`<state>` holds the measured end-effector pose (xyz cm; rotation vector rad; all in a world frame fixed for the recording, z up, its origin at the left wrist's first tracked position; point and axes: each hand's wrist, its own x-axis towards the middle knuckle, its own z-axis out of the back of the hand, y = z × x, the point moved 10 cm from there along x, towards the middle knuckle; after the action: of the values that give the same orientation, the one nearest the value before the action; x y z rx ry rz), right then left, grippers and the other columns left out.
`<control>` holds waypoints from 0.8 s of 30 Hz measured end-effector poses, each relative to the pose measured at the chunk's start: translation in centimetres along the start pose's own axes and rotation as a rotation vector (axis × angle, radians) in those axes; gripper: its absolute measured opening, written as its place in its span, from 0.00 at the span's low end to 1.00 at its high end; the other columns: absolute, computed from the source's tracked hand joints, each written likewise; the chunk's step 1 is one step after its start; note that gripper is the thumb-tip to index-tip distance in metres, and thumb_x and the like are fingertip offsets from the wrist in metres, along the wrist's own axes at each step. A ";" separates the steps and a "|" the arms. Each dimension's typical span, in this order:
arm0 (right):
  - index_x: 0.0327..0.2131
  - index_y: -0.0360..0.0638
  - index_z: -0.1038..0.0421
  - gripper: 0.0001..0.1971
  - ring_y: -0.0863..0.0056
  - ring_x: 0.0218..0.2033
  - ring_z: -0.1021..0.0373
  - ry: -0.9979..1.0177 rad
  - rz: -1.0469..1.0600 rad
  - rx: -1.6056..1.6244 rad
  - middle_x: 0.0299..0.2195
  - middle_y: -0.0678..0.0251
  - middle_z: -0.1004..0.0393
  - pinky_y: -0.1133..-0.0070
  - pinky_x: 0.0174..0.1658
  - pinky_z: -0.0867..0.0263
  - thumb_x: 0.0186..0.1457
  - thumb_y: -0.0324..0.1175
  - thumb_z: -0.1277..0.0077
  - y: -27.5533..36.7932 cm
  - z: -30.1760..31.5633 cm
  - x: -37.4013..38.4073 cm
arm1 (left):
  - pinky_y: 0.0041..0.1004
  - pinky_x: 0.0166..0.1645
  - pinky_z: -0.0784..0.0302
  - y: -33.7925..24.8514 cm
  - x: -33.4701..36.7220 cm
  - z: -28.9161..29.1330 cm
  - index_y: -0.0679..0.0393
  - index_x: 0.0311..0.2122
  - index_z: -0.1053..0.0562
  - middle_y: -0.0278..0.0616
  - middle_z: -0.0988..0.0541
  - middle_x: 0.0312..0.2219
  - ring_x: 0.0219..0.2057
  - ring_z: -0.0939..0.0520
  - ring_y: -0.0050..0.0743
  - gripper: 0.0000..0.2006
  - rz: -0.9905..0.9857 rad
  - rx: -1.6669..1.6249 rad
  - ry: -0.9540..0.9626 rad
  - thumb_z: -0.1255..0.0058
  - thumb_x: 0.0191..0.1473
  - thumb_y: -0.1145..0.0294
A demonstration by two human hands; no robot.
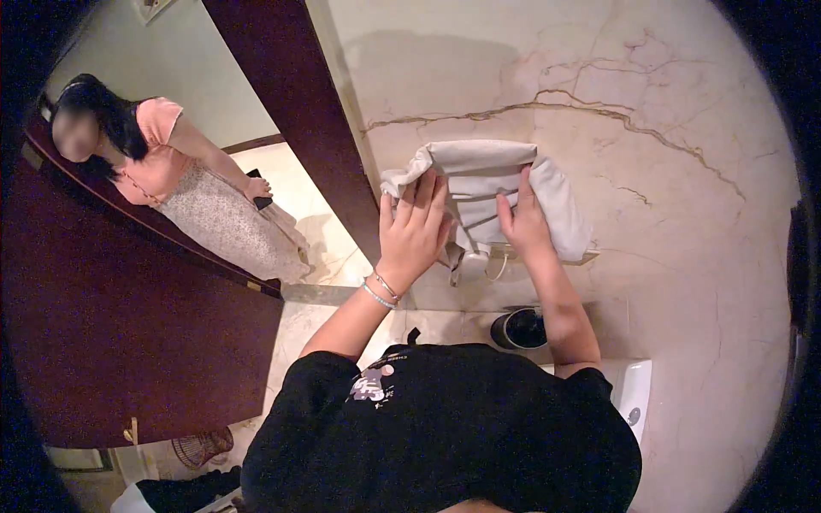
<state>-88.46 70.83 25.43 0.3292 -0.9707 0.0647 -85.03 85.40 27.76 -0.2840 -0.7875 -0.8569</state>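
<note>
Cloth (pixel 560 205), upper centre, seems mid-arranging: left hand (pixel 413 232) and right hand (pixel 528 226) spread open against it; next calls for even smoothing.

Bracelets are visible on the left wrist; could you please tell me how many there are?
2: a thin bracelet nearer the left hand, and a pale beaded bracelet just behind it. Others could be hidden from this view.

brown-veined cream stone wall (pixel 684 94), dark reddish door (pixel 145 333), dark door frame (pixel 295 94), pale floor (pixel 295 323)
</note>
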 end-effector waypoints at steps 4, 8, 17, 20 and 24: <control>0.51 0.31 0.54 0.30 0.50 0.46 0.43 -0.020 -0.055 -0.015 0.43 0.41 0.41 0.71 0.47 0.44 0.46 0.32 0.54 1.0 0.8 0.5 | 0.43 0.50 0.51 -1.1 0.5 2.0 0.60 0.48 0.40 0.46 0.39 0.48 0.52 0.42 0.42 0.31 0.078 -0.009 -0.009 0.53 0.40 0.53; 0.51 0.32 0.54 0.31 0.51 0.45 0.42 -0.009 -0.126 0.043 0.44 0.42 0.42 0.71 0.46 0.43 0.45 0.32 0.54 1.1 1.2 1.2 | 0.47 0.51 0.53 -0.9 3.1 2.4 0.66 0.50 0.45 0.62 0.47 0.50 0.52 0.46 0.56 0.39 0.115 -0.059 -0.007 0.55 0.39 0.46; 0.52 0.33 0.56 0.34 0.51 0.47 0.44 -0.239 0.093 -0.118 0.48 0.45 0.45 0.70 0.48 0.47 0.44 0.38 0.53 5.1 8.8 11.6 | 0.49 0.50 0.49 0.7 11.1 7.7 0.58 0.53 0.47 0.58 0.51 0.53 0.52 0.47 0.54 0.39 -0.092 -0.075 -0.417 0.59 0.39 0.42; 0.53 0.35 0.56 0.35 0.52 0.50 0.49 -0.399 0.171 -0.392 0.50 0.47 0.49 0.68 0.51 0.52 0.44 0.41 0.54 7.4 12.1 15.7 | 0.48 0.51 0.52 1.4 14.4 11.1 0.55 0.53 0.46 0.54 0.50 0.53 0.53 0.47 0.52 0.38 -0.159 -0.054 -0.501 0.60 0.39 0.41; 0.53 0.38 0.55 0.36 0.53 0.54 0.55 -0.468 0.193 -0.524 0.53 0.49 0.54 0.65 0.53 0.59 0.44 0.46 0.56 7.1 11.9 14.7 | 0.39 0.56 0.54 0.9 15.1 11.0 0.61 0.54 0.50 0.53 0.50 0.53 0.55 0.49 0.50 0.39 -0.156 0.179 -0.316 0.63 0.44 0.41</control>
<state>-91.03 72.61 45.42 -0.2464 -1.4364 -0.0962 -83.89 83.10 46.29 -0.2028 -1.1869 -0.8917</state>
